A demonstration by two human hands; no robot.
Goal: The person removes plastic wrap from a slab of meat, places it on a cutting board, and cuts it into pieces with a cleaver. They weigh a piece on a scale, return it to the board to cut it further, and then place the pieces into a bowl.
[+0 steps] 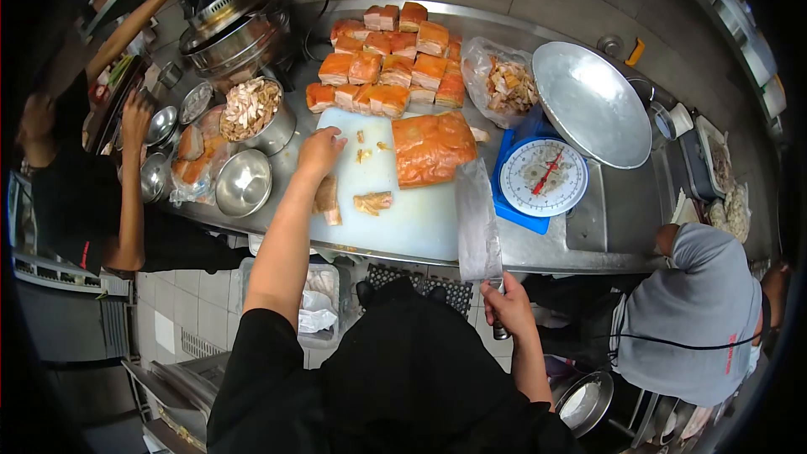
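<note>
My right hand point(508, 309) is wrapped around the dark handle of a broad cleaver point(478, 223), its blade pointing away from me over the board's right edge. A large slab of roast pork belly point(433, 150) with orange-brown skin lies on the white cutting board point(395, 227), just beside the blade. My left hand point(319, 153) is over the board's left side, fingers drawn together; whatever they hold, if anything, is hidden. Below it lies a pale strip of pork point(328, 200). A trimmed piece point(372, 203) and small scraps point(362, 154) sit mid-board.
Rows of cut pork blocks point(382, 63) stand behind the board. On the right are a bag of pork pieces point(508, 84), a blue dial scale point(544, 176) and a metal pan point(593, 105). Bowls point(244, 183) and a filled pot point(273, 130) stand left. Co-workers are on both sides.
</note>
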